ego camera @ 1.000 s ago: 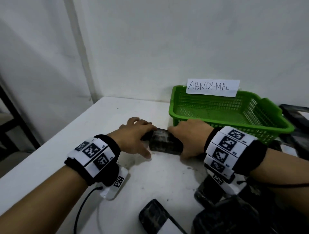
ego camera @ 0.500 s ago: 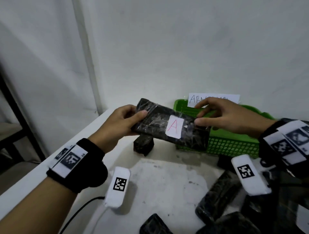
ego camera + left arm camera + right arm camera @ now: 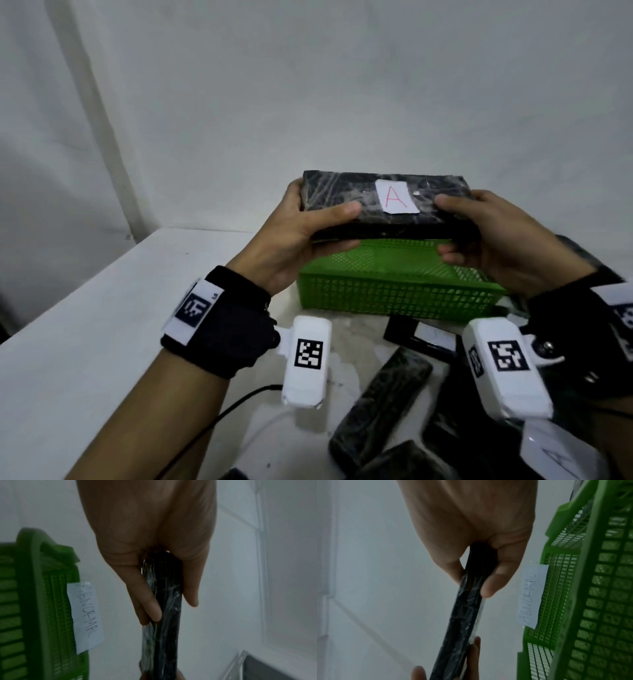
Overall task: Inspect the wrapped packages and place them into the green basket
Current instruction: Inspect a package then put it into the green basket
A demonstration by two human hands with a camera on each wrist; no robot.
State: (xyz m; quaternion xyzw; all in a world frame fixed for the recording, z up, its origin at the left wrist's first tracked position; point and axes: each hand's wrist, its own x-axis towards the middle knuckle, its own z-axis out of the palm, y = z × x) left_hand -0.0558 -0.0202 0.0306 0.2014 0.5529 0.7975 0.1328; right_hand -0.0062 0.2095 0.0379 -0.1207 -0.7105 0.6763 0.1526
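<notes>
A flat black package (image 3: 346,198) wrapped in clear film, with a white label bearing a red "A" (image 3: 395,197), is held level in the air above the green basket (image 3: 394,294). My left hand (image 3: 308,233) grips its left end, thumb on top and fingers beneath. My right hand (image 3: 479,233) grips its right end the same way. The left wrist view shows the package (image 3: 163,601) edge-on between thumb and fingers. In the right wrist view the package (image 3: 467,608) sits edge-on beside the basket (image 3: 599,601).
Several more black wrapped packages (image 3: 383,404) lie on the white table (image 3: 85,359) in front of the basket, at the lower right. A paper tag reading "ABNORMAL" (image 3: 85,616) hangs on the basket's far wall. White walls stand close behind and to the left.
Both hands lifted the package off the table, turned its "A" label up and brought it level over the basket. My head has tilted so the basket sits lower in view.
</notes>
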